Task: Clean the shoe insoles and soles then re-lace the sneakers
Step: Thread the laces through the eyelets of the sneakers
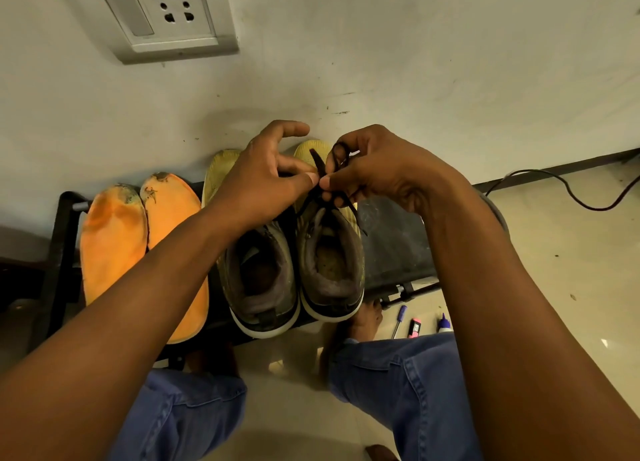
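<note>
Nearest me, my knees in blue denim frame a strip of pale tiled floor, with a few small pens and markers lying by my right foot. Beyond them, on the low black bench, the two worn grey-and-yellow mesh sneakers stand side by side, heels toward me, and the two orange foam insoles lie just to their left, still out of the shoes.

My left hand and right hand meet above the right sneaker, each pinching the dark flat shoelace; the right also holds a small loop. I judge this is the tying or final threading. I should keep even tension on both ends and pull upward, so the shoe does not tip.

Room is tight ahead: the scuffed white wall touches the toes. Open room lies to the right, where a black cable trails across the floor.
</note>
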Demonstrator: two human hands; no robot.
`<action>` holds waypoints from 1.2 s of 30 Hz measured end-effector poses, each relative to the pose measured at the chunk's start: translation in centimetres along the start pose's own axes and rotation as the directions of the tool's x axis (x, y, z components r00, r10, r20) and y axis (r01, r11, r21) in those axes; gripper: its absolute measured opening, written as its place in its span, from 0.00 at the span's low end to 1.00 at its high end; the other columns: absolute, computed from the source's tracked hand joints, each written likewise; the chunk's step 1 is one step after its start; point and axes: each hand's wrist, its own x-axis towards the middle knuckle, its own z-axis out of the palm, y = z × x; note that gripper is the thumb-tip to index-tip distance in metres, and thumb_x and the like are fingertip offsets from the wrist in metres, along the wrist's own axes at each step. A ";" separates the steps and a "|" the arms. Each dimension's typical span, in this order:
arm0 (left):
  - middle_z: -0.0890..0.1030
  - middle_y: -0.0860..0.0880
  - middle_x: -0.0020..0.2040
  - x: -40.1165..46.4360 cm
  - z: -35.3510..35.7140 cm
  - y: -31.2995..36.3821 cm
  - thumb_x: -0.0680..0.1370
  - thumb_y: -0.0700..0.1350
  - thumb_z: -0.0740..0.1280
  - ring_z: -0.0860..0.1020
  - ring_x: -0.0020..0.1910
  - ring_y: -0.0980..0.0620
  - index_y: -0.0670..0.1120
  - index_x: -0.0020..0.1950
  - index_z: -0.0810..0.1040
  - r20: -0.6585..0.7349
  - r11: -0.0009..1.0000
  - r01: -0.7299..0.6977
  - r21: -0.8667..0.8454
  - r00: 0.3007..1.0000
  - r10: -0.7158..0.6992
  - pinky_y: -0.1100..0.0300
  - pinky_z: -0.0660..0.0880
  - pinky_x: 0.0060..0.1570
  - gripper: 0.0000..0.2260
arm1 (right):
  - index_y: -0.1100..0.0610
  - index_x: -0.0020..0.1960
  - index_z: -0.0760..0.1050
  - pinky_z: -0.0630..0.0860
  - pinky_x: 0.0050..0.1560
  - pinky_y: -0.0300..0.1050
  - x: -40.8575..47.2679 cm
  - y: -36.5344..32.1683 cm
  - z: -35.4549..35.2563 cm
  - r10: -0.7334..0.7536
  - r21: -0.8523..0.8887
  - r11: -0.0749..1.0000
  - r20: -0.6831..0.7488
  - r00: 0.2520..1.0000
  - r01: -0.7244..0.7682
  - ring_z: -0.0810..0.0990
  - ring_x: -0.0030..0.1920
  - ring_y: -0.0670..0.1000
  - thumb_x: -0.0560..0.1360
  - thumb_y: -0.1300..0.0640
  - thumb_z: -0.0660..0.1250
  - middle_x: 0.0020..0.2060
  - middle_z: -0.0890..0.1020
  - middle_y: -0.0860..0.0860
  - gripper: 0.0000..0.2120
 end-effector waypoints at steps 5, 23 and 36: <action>0.87 0.46 0.48 0.4 -0.3 0.1 0.75 0.34 0.73 0.85 0.50 0.49 0.46 0.71 0.74 -0.056 0.977 0.055 -0.207 0.996 -0.068 0.50 0.80 0.57 0.26 | 0.67 0.56 0.77 0.85 0.48 0.52 0.0 -0.1 0.1 0.035 0.011 0.999 -0.023 0.999 -0.035 0.87 0.41 0.58 0.74 0.67 0.75 0.41 0.86 0.62 0.13; 0.87 0.42 0.42 -0.4 -0.5 0.5 0.72 0.42 0.78 0.86 0.40 0.46 0.39 0.50 0.85 0.013 0.973 0.096 -0.210 0.995 -0.096 0.53 0.84 0.42 0.10 | 0.68 0.49 0.79 0.85 0.46 0.56 -0.2 -0.5 0.4 0.061 -0.054 0.996 -0.109 0.992 -0.067 0.87 0.40 0.60 0.72 0.67 0.75 0.40 0.86 0.64 0.08; 0.86 0.38 0.44 -0.4 -0.5 0.7 0.72 0.35 0.76 0.87 0.43 0.43 0.36 0.51 0.82 0.093 0.905 0.244 -0.348 0.970 -0.225 0.52 0.85 0.44 0.10 | 0.67 0.50 0.81 0.85 0.46 0.55 0.1 -0.3 0.2 0.011 -0.046 0.999 -0.099 0.995 -0.016 0.87 0.40 0.59 0.73 0.67 0.75 0.36 0.85 0.59 0.07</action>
